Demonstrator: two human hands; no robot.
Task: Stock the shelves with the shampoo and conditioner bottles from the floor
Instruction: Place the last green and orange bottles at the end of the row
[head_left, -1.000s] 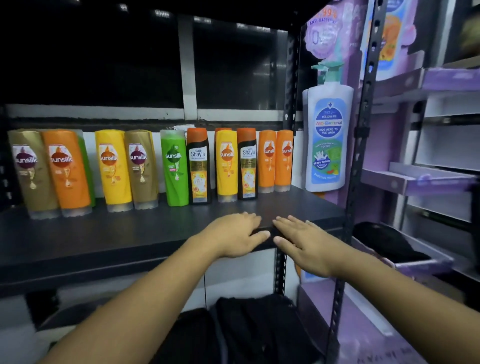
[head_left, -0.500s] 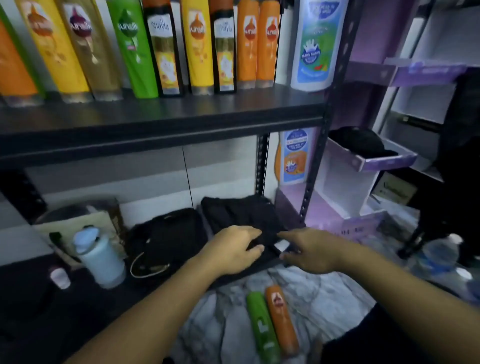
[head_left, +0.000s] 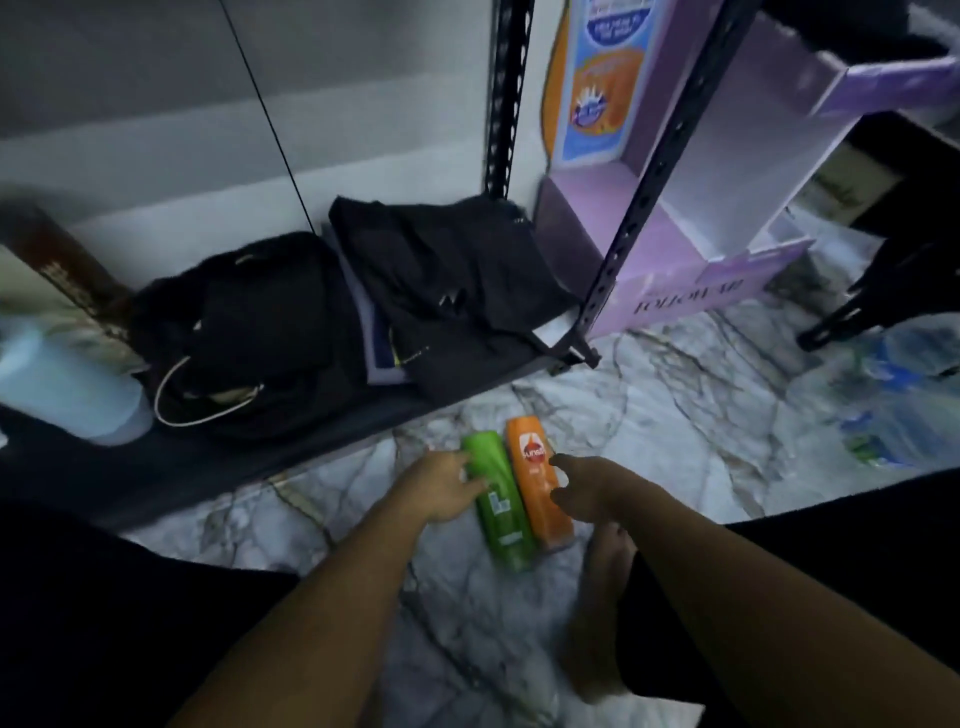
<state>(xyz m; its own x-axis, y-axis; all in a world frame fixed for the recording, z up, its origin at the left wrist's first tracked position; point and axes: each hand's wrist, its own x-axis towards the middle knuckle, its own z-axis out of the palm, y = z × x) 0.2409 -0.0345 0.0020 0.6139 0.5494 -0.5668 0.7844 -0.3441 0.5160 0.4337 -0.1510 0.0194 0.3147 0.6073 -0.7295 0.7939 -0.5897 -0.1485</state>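
Two bottles lie side by side on the marble floor (head_left: 675, 415): a green shampoo bottle (head_left: 501, 512) and an orange Sunsilk bottle (head_left: 537, 493). My left hand (head_left: 441, 491) reaches the green bottle from the left, its fingertips and thumb touching the bottle's side. From the right, my right hand (head_left: 589, 486) comes to the orange bottle with loosely curved fingers, their tips at its edge. Both bottles rest flat on the floor. The stocked shelf is out of view above.
The rack's bottom shelf (head_left: 311, 441) holds black bags (head_left: 441, 291) and a pale blue jug (head_left: 67, 384). A perforated black upright (head_left: 618, 249) stands just beyond the bottles. A purple cardboard display (head_left: 701, 280) and plastic-wrapped water bottles (head_left: 883, 395) are at right. My bare foot (head_left: 602, 597) is beside the bottles.
My view has dropped from the stocked shelf to the floor. Both hands have come down from the shelf edge to the two bottles lying on the floor.
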